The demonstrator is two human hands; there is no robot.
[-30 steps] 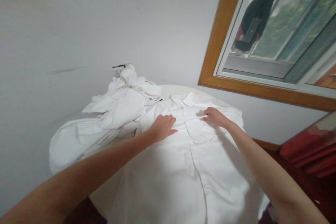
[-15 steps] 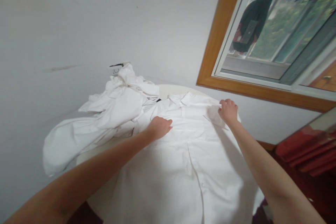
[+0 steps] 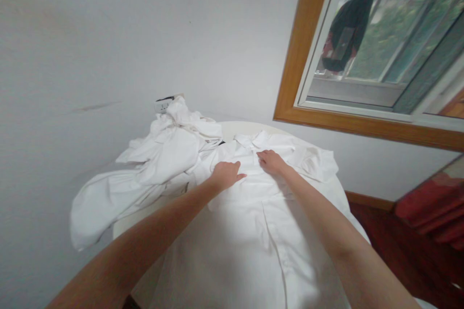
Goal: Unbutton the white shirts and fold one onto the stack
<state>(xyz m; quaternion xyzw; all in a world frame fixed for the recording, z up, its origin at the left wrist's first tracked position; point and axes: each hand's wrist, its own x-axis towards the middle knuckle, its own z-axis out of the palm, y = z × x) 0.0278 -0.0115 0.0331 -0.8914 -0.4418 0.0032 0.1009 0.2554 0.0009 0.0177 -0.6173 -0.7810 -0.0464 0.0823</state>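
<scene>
A white collared garment (image 3: pixel 235 246), like a shirt or shirt dress, lies spread front up, its collar at the far end and its front opening running toward me. My left hand (image 3: pixel 226 175) rests on its upper left part, thumb held apart from the fingers. Just below the collar, my right hand (image 3: pixel 271 161) touches the cloth beside the front opening, fingers stretched toward the left. The two hands are close together but apart. On the right, a sleeve lies rumpled near the table's edge.
The round white table (image 3: pixel 235 128) stands against a grey-white wall. A heap of white clothes (image 3: pixel 170 149) overhangs its left side, before a wall socket (image 3: pixel 164 105). A wood-framed window (image 3: pixel 284 91) is at upper right. Red fabric (image 3: pixel 431 207) hangs at right above dark red flooring.
My right hand has let go of the garment's right sleeve end and moved left to below the collar. The sleeve now lies down, rumpled. My left hand has stayed nearly in place.
</scene>
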